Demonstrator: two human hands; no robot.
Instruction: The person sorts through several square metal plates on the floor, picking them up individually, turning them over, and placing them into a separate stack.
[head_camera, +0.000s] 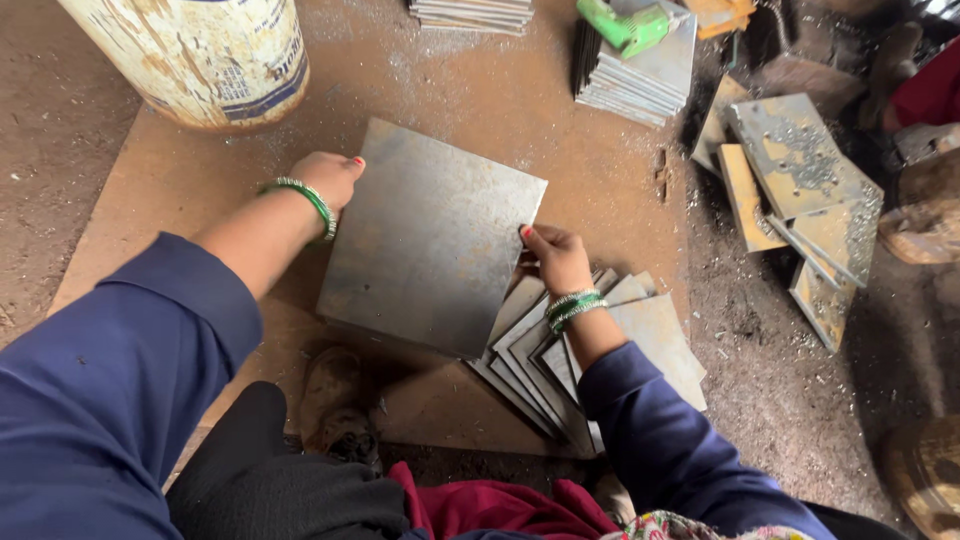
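Your left hand (325, 178) is curled over the far left corner of the large square grey steel plate (430, 238), fingers wrapped behind the edge, so you cannot see how much of them sits under the metal. If that corner drops or slides, I judge those hidden fingers would take the pinch, and the raw sheared edge could cut bare skin. The green bangles (305, 195) on that wrist lie just beside the edge and could snag on it.

The plate itself is tilted, held between both hands above the rusty brown sheet (520, 95) that covers the floor. Its face is dull, mottled grey with darker smudges, flat, with sharp corners and no holes that I can see.

Your right hand (555, 258) pinches the right edge, thumb on top, fingers behind. That is a light grip for a plate this broad; should it slip, the lower corner looks likely to come down near the worn shoe (335, 405) below it.

Under your right wrist, the fanned stack of smaller grey plates (560, 365) sits unevenly and could shift if the big plate lands on it.
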